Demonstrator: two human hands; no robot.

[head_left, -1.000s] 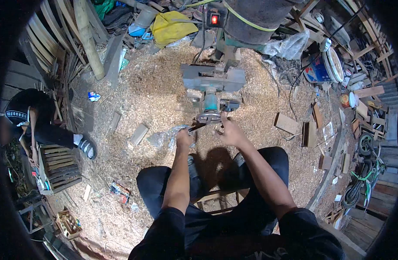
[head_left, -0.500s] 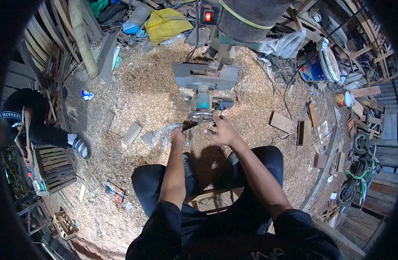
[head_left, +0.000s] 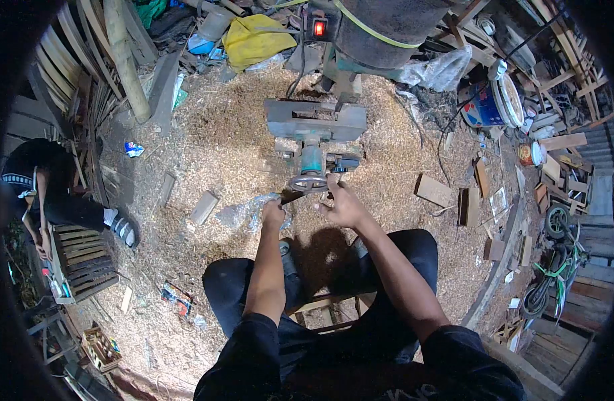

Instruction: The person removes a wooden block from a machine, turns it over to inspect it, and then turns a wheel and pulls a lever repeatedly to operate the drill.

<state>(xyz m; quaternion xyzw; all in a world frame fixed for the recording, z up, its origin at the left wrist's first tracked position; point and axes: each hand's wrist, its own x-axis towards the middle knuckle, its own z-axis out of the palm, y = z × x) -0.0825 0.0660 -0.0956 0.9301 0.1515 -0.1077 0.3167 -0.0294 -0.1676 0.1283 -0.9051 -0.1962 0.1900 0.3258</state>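
Observation:
My left hand (head_left: 273,212) is closed at the near end of a dark flat piece (head_left: 293,195), which reaches toward the lower edge of a metal handwheel (head_left: 309,183). What the piece is, I cannot make out. On the other side, my right hand (head_left: 347,207) has its fingers apart, with the raised index finger touching the wheel's right rim and the thumb pointing left, away from it. The handwheel sits at the near end of a machine with a teal body (head_left: 312,159) and a grey metal table (head_left: 316,120).
Wood shavings (head_left: 220,120) cover the floor, with wooden blocks (head_left: 434,190) lying about. A large dark drum (head_left: 384,33) and a lit red switch (head_left: 320,27) are beyond the machine. Another person's sandalled foot (head_left: 124,228) is at left; a paint bucket (head_left: 484,107) stands at right.
The view has shifted very slightly, placing the machine a little left and lower. Both hands keep almost the same place at the handwheel.

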